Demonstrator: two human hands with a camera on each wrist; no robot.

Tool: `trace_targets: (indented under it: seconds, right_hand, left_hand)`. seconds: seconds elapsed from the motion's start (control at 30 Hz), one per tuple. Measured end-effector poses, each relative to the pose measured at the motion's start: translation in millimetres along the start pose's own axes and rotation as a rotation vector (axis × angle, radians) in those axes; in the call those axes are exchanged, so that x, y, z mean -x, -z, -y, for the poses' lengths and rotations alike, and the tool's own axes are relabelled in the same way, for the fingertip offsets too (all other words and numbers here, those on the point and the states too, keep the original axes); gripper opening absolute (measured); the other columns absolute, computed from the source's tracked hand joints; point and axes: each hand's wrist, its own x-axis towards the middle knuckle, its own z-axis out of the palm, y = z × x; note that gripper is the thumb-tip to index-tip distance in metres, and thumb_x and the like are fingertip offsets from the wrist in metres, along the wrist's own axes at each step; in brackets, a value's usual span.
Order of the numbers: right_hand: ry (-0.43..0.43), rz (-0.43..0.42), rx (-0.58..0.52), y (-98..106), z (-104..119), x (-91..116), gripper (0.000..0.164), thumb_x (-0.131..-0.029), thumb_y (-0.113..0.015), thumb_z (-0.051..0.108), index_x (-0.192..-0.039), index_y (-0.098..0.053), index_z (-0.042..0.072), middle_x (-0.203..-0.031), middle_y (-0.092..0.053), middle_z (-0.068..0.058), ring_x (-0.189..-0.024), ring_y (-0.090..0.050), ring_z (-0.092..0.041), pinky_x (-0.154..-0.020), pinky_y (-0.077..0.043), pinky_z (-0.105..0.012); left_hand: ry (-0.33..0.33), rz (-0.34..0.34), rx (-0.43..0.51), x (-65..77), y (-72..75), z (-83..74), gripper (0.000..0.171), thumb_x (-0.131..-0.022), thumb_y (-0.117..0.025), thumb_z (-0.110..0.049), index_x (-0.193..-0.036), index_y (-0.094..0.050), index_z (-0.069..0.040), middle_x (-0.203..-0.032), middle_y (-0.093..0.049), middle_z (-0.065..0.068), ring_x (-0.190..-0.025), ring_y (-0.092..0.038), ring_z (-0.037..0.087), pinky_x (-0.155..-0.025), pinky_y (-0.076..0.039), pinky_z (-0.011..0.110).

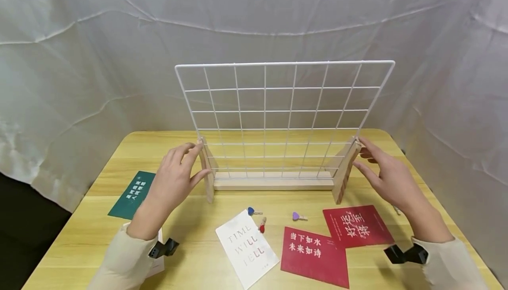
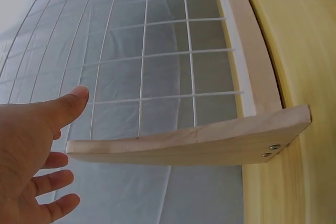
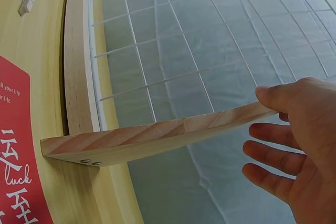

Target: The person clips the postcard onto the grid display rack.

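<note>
A white wire grid panel [image 1: 279, 88] stands tilted in a pale wooden stand [image 1: 274, 184] with a board at each end. My left hand [image 1: 173, 173] is beside the left end board [image 2: 210, 142], fingertips right at its upper end and thumb apart from the fingers. On the other side, my right hand [image 1: 390, 177] has its fingers at the top of the right end board [image 3: 157, 135]. Its thumb tip overlaps that board's upper end in the right wrist view, the other fingers spread loosely below. Neither hand has its fingers curled round anything.
In front of the stand lie a white card [image 1: 247, 248], two red cards, one lower [image 1: 313, 263] and one further right [image 1: 359, 228], and small clothespins with blue [image 1: 251, 211], red [image 1: 262, 227] and purple [image 1: 295, 216] hearts. A green card [image 1: 131, 197] lies left. Cloth [image 1: 254, 12] hangs behind.
</note>
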Motion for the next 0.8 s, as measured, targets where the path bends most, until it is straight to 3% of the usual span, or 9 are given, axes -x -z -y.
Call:
trace_targets:
  seconds: [0.17, 0.33, 0.5, 0.8]
  right_hand:
    - [-0.011, 0.019, -0.025, 1, 0, 3, 0.077, -0.089, -0.072, 0.010, -0.154, -0.031, 0.015, -0.121, -0.062, -0.024, -0.102, -0.062, -0.043, -0.078, -0.053, -0.059]
    - [-0.016, 0.030, -0.053, 2, -1, 7, 0.078, -0.091, -0.071, 0.012, -0.155, -0.028, 0.018, -0.123, -0.061, -0.024, -0.103, -0.061, -0.044, -0.076, -0.053, -0.060]
    - [-0.013, 0.058, -0.075, 2, -3, 13, 0.083, -0.089, -0.074, 0.014, -0.156, -0.026, 0.019, -0.124, -0.060, -0.024, -0.103, -0.061, -0.045, -0.077, -0.052, -0.062]
    - [-0.028, 0.234, -0.088, -2, -17, 33, 0.080, -0.085, -0.079, 0.026, -0.149, -0.037, 0.005, -0.134, -0.053, -0.025, -0.112, -0.054, -0.046, -0.084, -0.048, -0.063]
  left_hand:
    - [-0.029, 0.033, -0.019, 4.0, 1.1, -6.8, 0.064, -0.085, -0.075, -0.036, -0.133, -0.054, 0.000, -0.119, -0.055, 0.023, -0.105, -0.052, 0.042, -0.090, -0.049, 0.052]
    - [-0.056, 0.090, 0.024, 5.7, -1.6, -16.3, 0.062, -0.092, -0.064, -0.048, -0.133, -0.054, -0.003, -0.123, -0.054, 0.021, -0.109, -0.052, 0.041, -0.094, -0.047, 0.051]
    - [-0.103, 0.146, 0.074, 7.5, -8.7, -26.0, 0.063, -0.086, -0.072, -0.044, -0.133, -0.054, -0.006, -0.124, -0.056, 0.019, -0.112, -0.053, 0.039, -0.097, -0.046, 0.051]
    - [-0.160, 0.296, 0.132, 16.4, -29.9, -45.0, 0.061, -0.086, -0.071, -0.044, -0.133, -0.056, -0.008, -0.126, -0.056, 0.012, -0.116, -0.052, 0.031, -0.099, -0.046, 0.047]
